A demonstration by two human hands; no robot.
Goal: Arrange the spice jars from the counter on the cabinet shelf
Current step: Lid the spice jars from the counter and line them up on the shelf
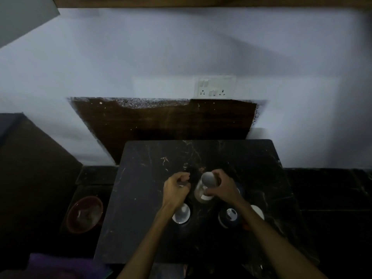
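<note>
A clear glass spice jar (203,191) with a pale lid is gripped by the right hand (222,188), fingers curled round it, above the dark bench (141,198). The jar is tilted, its long axis leaning lid-first away from the person. The left hand (176,188) is curled just beside it; something small may be pinched, though the dim view leaves that uncertain. Other jars (181,214) are left standing nearer the person.
</note>
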